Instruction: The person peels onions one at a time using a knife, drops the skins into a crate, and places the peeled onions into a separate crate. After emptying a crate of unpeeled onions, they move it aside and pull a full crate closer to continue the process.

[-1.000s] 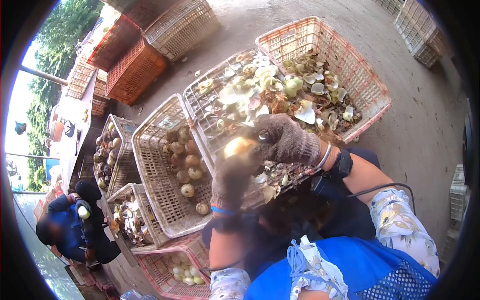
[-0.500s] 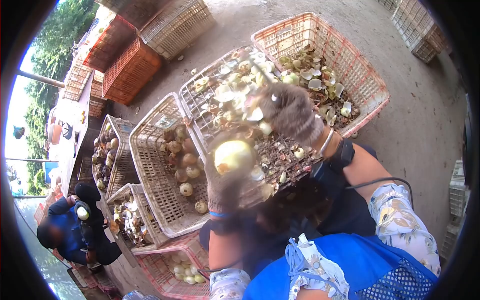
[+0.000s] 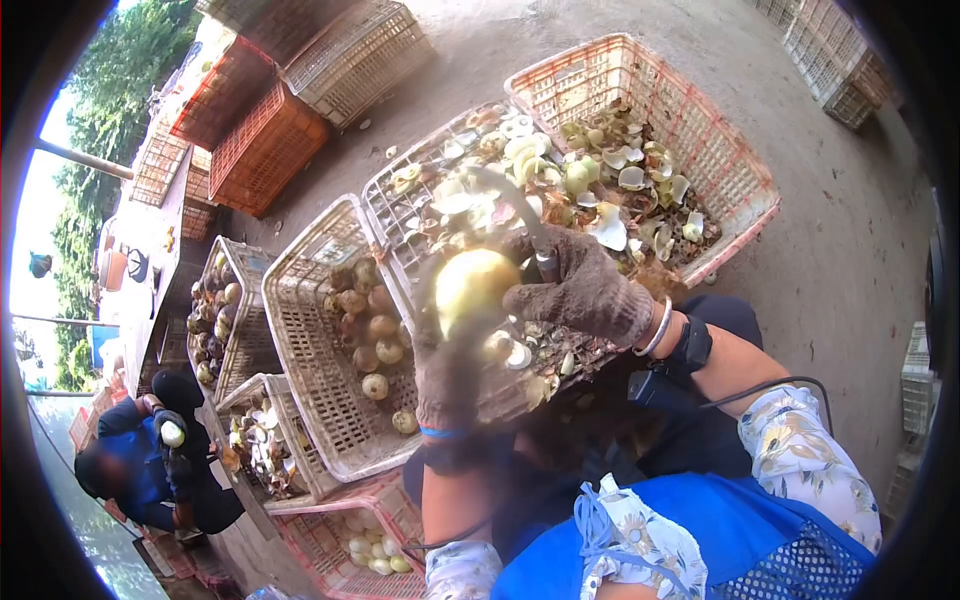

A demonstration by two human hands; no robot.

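Left hand [image 3: 437, 350] grips the onion [image 3: 474, 284]; right hand [image 3: 590, 288], at its side, clamps the knife [image 3: 531, 220]. Cut shallowly, steering the edge clear of the left hand.

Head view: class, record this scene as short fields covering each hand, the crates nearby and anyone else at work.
Left hand: gloved, holding a yellowish onion
Right hand: gloved, gripping a knife, its blade blurred
Middle crate: brown onions, loosely scattered
Lower crate: pale onions
Upper right crate: peels
Other person: picture's left, dressed in blue, holding something pale
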